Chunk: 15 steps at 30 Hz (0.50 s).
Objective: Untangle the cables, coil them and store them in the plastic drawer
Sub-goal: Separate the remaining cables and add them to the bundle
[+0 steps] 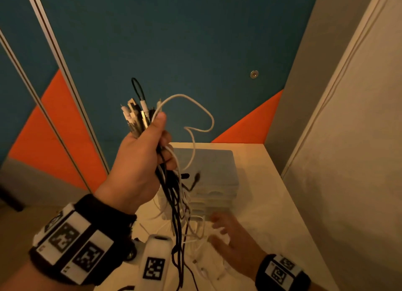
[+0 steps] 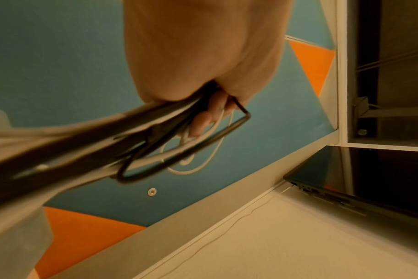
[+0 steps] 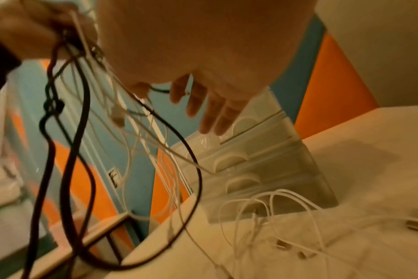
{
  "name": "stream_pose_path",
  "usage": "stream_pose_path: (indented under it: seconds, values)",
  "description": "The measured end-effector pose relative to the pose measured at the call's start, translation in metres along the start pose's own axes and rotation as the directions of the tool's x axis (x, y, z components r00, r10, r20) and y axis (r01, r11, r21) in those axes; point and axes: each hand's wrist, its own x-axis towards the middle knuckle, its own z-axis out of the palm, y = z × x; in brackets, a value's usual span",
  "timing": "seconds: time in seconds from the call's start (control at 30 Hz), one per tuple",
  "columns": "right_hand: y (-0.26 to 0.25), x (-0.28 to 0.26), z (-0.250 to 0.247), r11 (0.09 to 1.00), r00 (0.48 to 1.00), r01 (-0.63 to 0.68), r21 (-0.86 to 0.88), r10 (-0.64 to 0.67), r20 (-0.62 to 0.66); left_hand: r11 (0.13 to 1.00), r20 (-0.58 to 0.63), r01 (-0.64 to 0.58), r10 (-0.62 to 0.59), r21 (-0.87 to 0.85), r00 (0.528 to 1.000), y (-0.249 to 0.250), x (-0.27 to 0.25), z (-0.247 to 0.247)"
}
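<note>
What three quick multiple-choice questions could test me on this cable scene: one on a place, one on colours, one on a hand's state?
1. Where is the plastic drawer unit?
A. on the white table
B. on the floor
C. in a hand

2. What colours are the cables?
A. red and green
B. black and white
C. all yellow

3. How is the right hand?
A. clenched on a plug
B. open, fingers spread
C. out of sight

Key: 1 A, it stands on the white table. 2 B, the left hand grips both colours. 3 B, the right wrist view shows straight fingers holding nothing.

The head camera is looking down from above the plastic drawer. Both wrist cameras are sitting close behind their palms, sharing the cables beside it.
</note>
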Motion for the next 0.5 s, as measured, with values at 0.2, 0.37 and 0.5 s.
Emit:
stream_pose_path:
  seconds: [0.2, 0.37, 0.5]
  values:
    - [0.02, 0.013, 0.029, 0.943, 0.946, 0.138, -0.302, -0.035, 0.323, 0.997, 0.058, 0.022, -0.018, -0.07, 0.998, 0.012, -0.003, 0.002]
    - [0.029, 0.013, 0.025, 0.927, 0.924, 0.017, -0.376, 0.129, 0.361, 0.999, 0.042, -0.022, 0.023, -0.036, 0.999, 0.03, -0.001, -0.007]
    - [0.032, -0.007, -0.004, 0.941, 0.91, -0.068, -0.332, 0.195, 0.366, 0.998, 0.039, -0.049, 0.047, 0.04, 0.998, 0.041, -0.002, -0.025]
